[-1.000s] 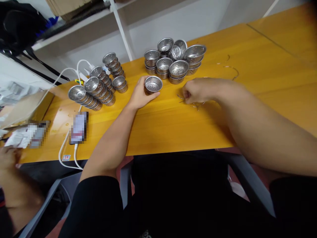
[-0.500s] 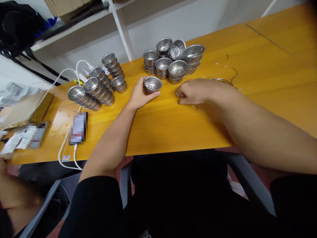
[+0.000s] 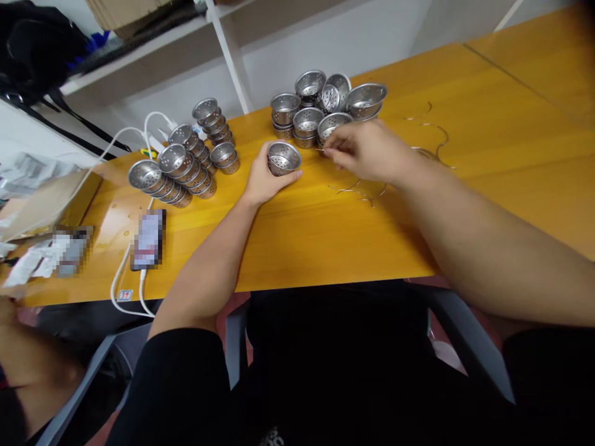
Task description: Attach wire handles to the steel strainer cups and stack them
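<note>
My left hand (image 3: 264,179) is curled around a perforated metal cup (image 3: 284,160), which tips slightly with its mouth toward me. To its right, my right hand (image 3: 346,148) pinches a thin wire (image 3: 320,149) between thumb and fingertips; the wire's tip points at the cup, apart from it. Thin curved wires (image 3: 353,188) lie on the table just below that hand, and more wires (image 3: 439,133) lie beyond the forearm. Behind both hands stands a cluster of similar perforated cups (image 3: 307,122), some stacked; my right hand hides part of the front ones.
Tall stacks of perforated cups (image 3: 175,162) stand on the left of the wooden table (image 3: 297,248). A phone (image 3: 147,240) with a white cable (image 3: 142,290) lies nearer me. Another person's arm (image 3: 37,365) is at the lower left. Shelving (image 3: 227,56) rises behind.
My right hand has lifted from the table wires and moved up and left toward the cup, a wire now showing at its fingertips. The cup in my left hand has tilted slightly.
</note>
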Demonstrator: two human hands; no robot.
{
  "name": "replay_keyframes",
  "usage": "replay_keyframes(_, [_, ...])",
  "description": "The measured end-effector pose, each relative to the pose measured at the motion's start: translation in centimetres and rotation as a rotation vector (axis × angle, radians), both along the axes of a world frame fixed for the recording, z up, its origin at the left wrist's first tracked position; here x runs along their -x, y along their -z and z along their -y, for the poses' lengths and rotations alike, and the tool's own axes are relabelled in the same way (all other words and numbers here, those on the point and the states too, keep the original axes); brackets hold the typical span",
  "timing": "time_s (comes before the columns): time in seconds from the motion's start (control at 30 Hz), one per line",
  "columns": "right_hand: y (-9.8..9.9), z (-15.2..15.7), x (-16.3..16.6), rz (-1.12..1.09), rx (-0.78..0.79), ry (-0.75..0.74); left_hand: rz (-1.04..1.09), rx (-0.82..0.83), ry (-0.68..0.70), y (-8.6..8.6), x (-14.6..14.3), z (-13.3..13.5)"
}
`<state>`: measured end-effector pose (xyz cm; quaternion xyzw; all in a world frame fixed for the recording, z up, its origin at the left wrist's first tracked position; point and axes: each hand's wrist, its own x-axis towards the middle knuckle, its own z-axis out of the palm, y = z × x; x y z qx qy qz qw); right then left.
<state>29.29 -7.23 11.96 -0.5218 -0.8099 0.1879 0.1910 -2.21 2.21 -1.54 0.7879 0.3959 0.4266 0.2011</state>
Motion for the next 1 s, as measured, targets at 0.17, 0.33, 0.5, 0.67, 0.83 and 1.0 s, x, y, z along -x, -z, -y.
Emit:
replay_keyframes(0.17, [1.7, -0.2, 0.7, -0.115, 0.054, 0.065, -0.012, -0.003, 0.038, 0.8, -0.2, -0.4])
replay_keyframes(0.33, [2.4, -0.2, 1.5, -0.147, 0.012, 0.067, -0.009, -0.029, 0.099, 1.6, -0.1, -0.7])
replay_keyframes(0.5, [1.9, 0.2, 1.8, -0.146, -0.023, 0.115, -0.018, -0.013, 0.131, 1.5, -0.7, 0.1])
replay_keyframes(0.67, [2.4, 0.1, 1.9, -0.079, -0.08, 0.075, -0.053, 0.077, 0.168, 0.2, -1.8, 2.1])
replay_keyframes(0.83, [3.7, -0.9, 2.3, -0.082, -0.095, 0.092, -0.041, 0.098, 0.223, -0.2, -2.5, 3.0])
replay_keyframes(1.0, [5.8, -2.2, 2.2, -0.421, -0.187, 0.03, -0.026, 0.094, 0.24, 0.3, -2.8, 2.8])
